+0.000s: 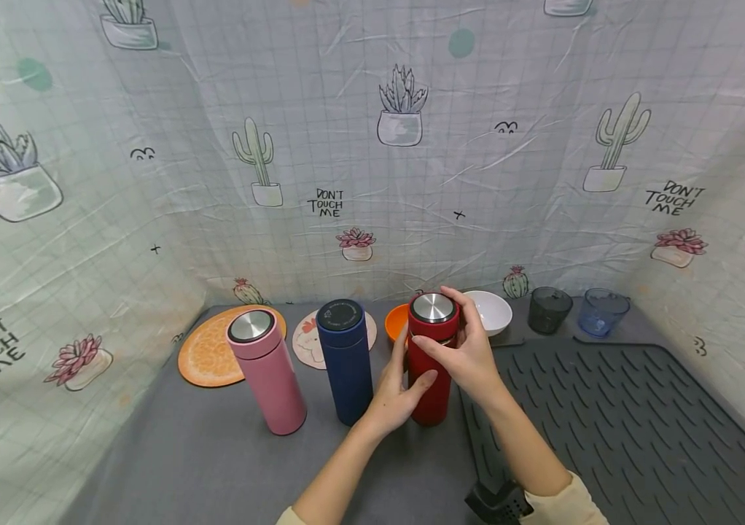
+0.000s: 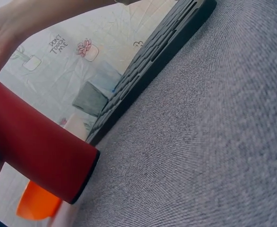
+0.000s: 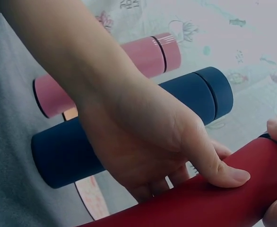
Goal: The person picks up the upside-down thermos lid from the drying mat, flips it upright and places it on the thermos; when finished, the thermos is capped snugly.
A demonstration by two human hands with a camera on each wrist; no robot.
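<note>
A red thermos bottle (image 1: 431, 401) with a silver-topped lid stands upright between both hands. My left hand (image 1: 395, 394) grips its body, the thumb lying across the front. Higher up, my right hand (image 1: 472, 357) has its fingers and thumb around the lid. The left wrist view shows the bottle's red lower part (image 2: 44, 142), its dark base rim right at the grey cloth. Left of it stand a navy blue thermos bottle (image 1: 348, 372) and a pink thermos bottle (image 1: 274, 383), both with lids on. In the right wrist view, the left hand (image 3: 148, 137) partly hides these two.
Behind the bottles lie an orange-slice mat (image 1: 205, 354), a round pale mat (image 1: 307, 343), an orange bowl (image 1: 395, 321) and a white bowl (image 1: 493, 313). A dark glass (image 1: 548, 312) and a blue glass (image 1: 602, 313) stand behind the ridged black mat (image 1: 609, 423) at right.
</note>
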